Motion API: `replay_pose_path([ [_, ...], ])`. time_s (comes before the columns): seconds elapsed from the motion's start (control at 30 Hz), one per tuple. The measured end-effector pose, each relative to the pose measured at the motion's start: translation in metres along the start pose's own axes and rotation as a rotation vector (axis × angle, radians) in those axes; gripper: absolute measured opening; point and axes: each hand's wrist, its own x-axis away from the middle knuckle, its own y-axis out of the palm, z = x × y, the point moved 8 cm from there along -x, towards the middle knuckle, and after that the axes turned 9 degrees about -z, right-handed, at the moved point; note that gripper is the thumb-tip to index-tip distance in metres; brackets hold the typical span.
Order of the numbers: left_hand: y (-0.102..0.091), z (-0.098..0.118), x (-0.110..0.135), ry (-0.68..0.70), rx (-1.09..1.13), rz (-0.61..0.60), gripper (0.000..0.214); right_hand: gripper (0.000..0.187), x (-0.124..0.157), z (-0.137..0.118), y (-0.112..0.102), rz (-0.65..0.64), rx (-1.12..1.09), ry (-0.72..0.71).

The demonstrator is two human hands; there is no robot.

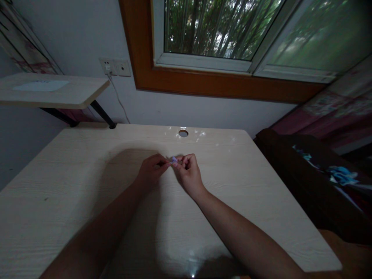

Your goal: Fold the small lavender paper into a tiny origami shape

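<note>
A small light-purple piece (174, 159), perhaps folded paper, is pinched between my two hands over the middle of the desk (232, 186). Its exact kind is too small to make out. My left hand (151, 169) grips its left side between thumb and forefinger. On the other side, the thumb and fingers of my right hand (188, 173) close on it, with the fingertips of both hands nearly meeting. Most of the piece is hidden by the fingers.
A round cable hole (183, 133) lies near the desk's back edge. At the left, a raised shelf (87, 91) on black legs carries a white sheet (42, 85). A cord hangs from the wall socket (107, 66). Dark furniture with blue-patterned cloth (343, 175) stands right of the desk.
</note>
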Motion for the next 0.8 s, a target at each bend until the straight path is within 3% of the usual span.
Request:
replay_pose_path([
  [0.47, 0.004, -0.013, -0.002, -0.101, 0.072, -0.005, 0.016, 0.034, -0.003, 0.0, -0.003, 0.034, -0.075, -0.014],
  [0.8, -0.001, -0.01, -0.002, -0.107, 0.047, 0.046, 0.015, 0.035, -0.004, 0.0, -0.002, 0.039, -0.105, -0.006],
])
